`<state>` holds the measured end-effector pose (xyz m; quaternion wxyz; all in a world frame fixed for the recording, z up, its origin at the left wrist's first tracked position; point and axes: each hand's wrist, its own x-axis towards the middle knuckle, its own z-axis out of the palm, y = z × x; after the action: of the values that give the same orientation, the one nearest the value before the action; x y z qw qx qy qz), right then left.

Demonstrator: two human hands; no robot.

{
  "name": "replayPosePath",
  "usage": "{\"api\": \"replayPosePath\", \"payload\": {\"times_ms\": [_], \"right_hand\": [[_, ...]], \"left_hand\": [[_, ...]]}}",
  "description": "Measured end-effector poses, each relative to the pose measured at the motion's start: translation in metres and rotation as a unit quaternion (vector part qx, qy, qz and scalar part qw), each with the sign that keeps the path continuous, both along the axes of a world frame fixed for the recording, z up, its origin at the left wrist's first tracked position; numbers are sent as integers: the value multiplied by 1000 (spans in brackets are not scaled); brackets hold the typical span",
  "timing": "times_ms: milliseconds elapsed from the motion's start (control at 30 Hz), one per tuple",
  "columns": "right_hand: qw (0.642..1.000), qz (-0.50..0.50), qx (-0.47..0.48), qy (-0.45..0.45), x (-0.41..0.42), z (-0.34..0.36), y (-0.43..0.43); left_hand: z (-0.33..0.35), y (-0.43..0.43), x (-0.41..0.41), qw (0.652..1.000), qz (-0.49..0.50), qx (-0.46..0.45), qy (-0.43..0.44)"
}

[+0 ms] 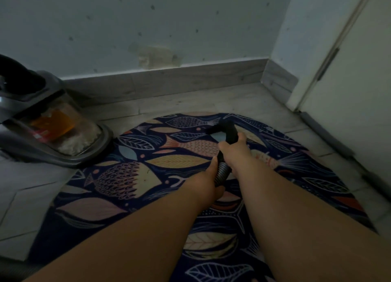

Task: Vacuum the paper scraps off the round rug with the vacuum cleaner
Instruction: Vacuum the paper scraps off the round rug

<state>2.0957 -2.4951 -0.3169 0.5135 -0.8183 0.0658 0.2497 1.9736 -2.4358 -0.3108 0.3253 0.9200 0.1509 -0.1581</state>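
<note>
A round dark-blue rug (131, 167) with fish and leaf patterns lies on the tiled floor. The vacuum cleaner's body (48, 125), with a clear dust bin holding pale debris, stands at the rug's left edge. My right hand (234, 146) grips the black handle of the hose (222, 169) near the nozzle (222, 126), which points down at the rug's far part. My left hand (208, 180) holds the ribbed hose just behind it. No paper scraps show on the rug in this dim view.
A pale wall with a grey baseboard (169, 81) runs along the back. A white door (349, 70) and its frame stand at the right, close to the rug's edge. Bare floor tiles (21, 207) lie to the left.
</note>
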Motion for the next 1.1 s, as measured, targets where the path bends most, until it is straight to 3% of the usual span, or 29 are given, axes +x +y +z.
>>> {"api": "replayPosePath", "payload": {"times_ms": [267,733,1100], "right_hand": [[997,-60,-39,6,10,11,-68],[987,-161,-25,2,-2,11,-173],[983,-178,-47,1,-27,16,-180]], "left_hand": [[16,-55,20,997,-78,12,19],[11,-142,23,988,-153,1,22],[19,-149,-1,988,-152,9,20]]}}
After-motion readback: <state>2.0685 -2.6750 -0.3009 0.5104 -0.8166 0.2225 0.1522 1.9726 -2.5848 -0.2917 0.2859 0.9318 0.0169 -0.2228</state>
